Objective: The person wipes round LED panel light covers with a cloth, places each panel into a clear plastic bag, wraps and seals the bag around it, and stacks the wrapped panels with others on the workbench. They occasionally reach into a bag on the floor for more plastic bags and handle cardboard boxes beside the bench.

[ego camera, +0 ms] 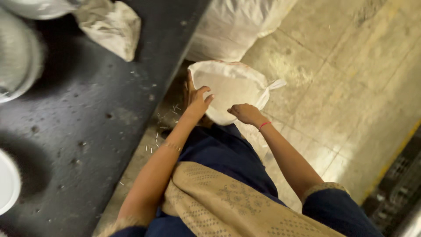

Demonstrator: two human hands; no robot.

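Left hand hides part of sack rim; fingertips of right hand tucked behind the edge. Bowls cut off by left edge, blurry. Sack contents: can't tell.

A storeroom or small workshop for bulk grain-like goods is suggested: large white woven sacks are stood on a worn tiled floor, an open sack is filled with pale material, and a dark, pitted tabletop is littered with spilled bits.
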